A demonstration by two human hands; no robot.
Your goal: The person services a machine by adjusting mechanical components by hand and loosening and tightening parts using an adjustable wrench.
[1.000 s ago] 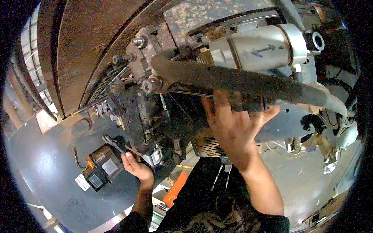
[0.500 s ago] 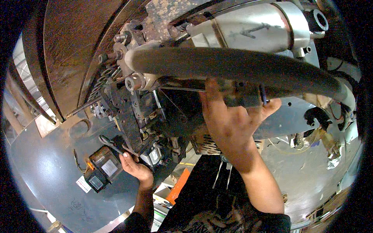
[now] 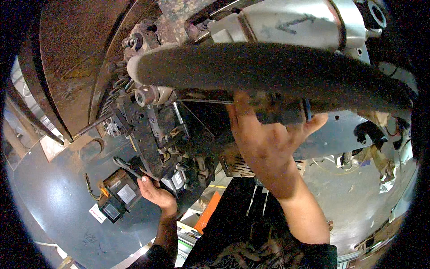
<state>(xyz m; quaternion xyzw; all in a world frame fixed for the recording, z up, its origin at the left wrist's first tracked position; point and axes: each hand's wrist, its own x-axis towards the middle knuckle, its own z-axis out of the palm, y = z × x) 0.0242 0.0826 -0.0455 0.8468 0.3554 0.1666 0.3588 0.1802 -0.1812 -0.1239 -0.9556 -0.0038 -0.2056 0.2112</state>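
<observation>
My left hand point(image 3: 157, 197) is closed at the lower edge of the dark machine assembly point(image 3: 152, 148), its thumb against a plate corner beside a small silver-grey unit point(image 3: 175, 180). Some of its fingers are hidden behind that edge. Under a thick dark hose point(image 3: 251, 67), my right hand point(image 3: 268, 139) reaches up with its back toward me. Its fingers and thumb are spread round a dark block-shaped part point(image 3: 280, 114), the thumb close to a thin blue strip point(image 3: 307, 109). The hose and shadow cover the fingertips.
A large silver cylinder point(image 3: 295, 24) lies above the hose. To the left stands a curved brown metal panel point(image 3: 71, 58). A dark box-shaped device with a label and cable point(image 3: 121, 190) rests on the grey surface point(image 3: 53, 193). Foil-wrapped wiring point(image 3: 386, 172) hangs at right.
The view has shifted slightly, so the hose and cylinder appear higher and closer. Both hands keep nearly the same places on the machine.
</observation>
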